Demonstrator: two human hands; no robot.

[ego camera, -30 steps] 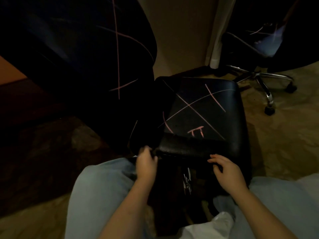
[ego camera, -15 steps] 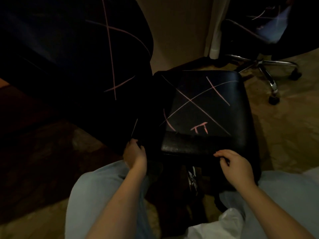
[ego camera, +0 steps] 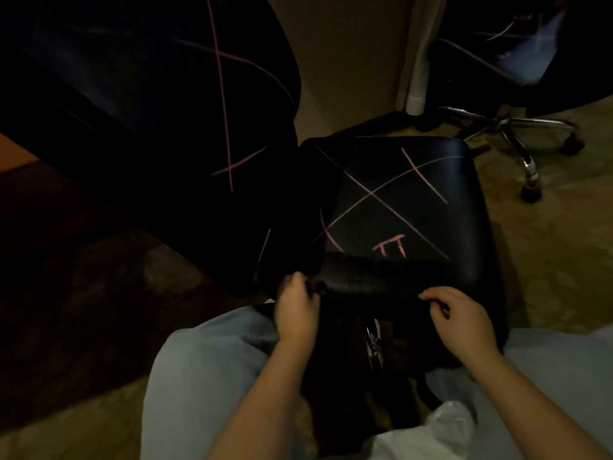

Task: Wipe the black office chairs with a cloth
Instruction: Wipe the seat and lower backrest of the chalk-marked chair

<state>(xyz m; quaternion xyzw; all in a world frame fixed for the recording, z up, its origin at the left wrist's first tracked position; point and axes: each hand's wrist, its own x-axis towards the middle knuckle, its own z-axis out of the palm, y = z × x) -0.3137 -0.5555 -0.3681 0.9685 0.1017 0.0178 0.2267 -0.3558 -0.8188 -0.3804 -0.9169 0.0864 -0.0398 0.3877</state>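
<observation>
A black office chair stands in front of me, its seat (ego camera: 398, 200) and tall backrest (ego camera: 149, 94) crossed with pink chalk lines. A black textured cloth (ego camera: 371, 280) lies in a strip along the seat's front edge. My left hand (ego camera: 297, 310) grips the cloth's left end, fingers curled round it. At the cloth's right end my right hand (ego camera: 461, 320) has its fingertips curled over the near edge. The room is dim and the cloth's outline is hard to see.
A second black chair (ego camera: 517, 44) with pink marks stands at the back right on a chrome wheeled base (ego camera: 504, 124). My knees in light jeans (ego camera: 205, 376) flank the seat. Something white and crumpled (ego camera: 444, 426) lies in my lap. A beige wall (ego camera: 348, 61) rises behind.
My left hand dropped to the seat's left corner, then came back up and right to the cloth's left end. My right hand stayed at the right end.
</observation>
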